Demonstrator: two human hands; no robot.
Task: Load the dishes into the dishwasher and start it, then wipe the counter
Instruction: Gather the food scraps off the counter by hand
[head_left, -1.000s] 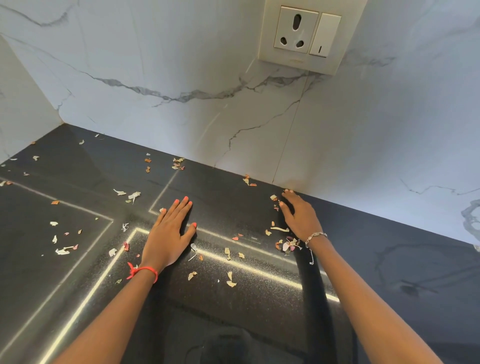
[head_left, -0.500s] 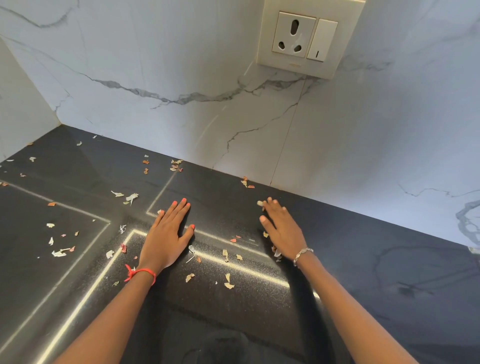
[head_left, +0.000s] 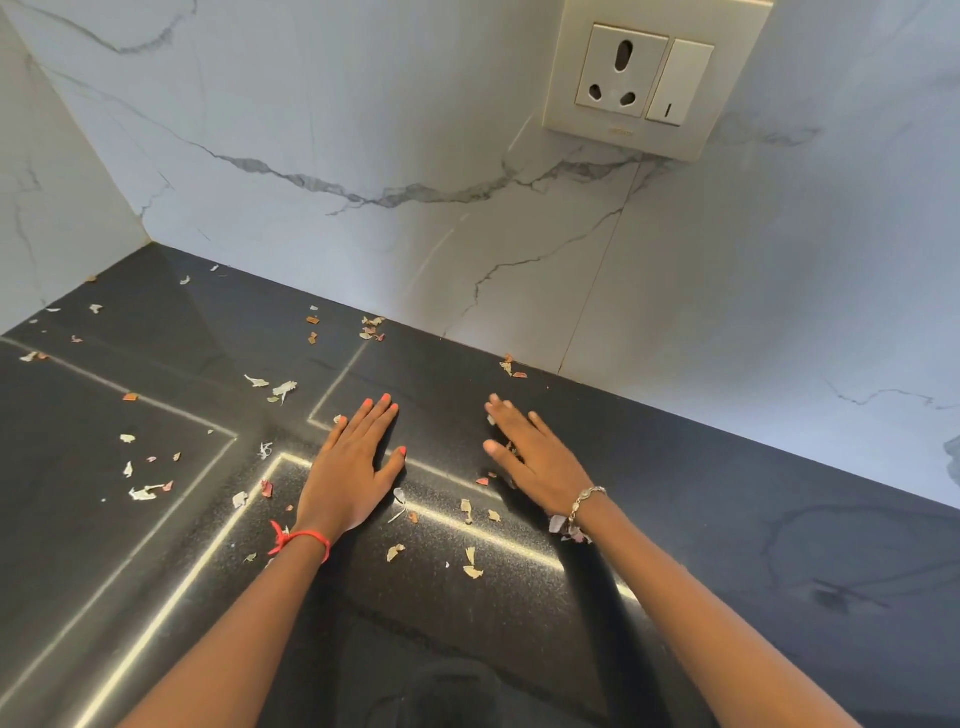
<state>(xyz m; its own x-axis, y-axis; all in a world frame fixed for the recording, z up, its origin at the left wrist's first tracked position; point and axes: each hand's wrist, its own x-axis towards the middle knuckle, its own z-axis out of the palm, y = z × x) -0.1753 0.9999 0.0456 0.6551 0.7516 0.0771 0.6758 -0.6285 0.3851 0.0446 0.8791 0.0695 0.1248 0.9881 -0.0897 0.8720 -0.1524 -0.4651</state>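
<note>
Here, scraps (head_left: 470, 564) strew the counter (head_left: 727, 519) around and between both flat hands (head_left: 348, 478) (head_left: 540, 462).

I see the worktop (head_left: 753, 530) as a dark, glossy, finely speckled slab that runs back into a corner, with bright strip-shaped reflections crossing its left and middle parts. Small dry peel scraps (head_left: 284, 388), whitish, tan and pink, lie flat and scattered over it. Most are spread across the left and middle, a few sit close along the back edge, and a small clump (head_left: 563, 527) lies right of centre.
</note>
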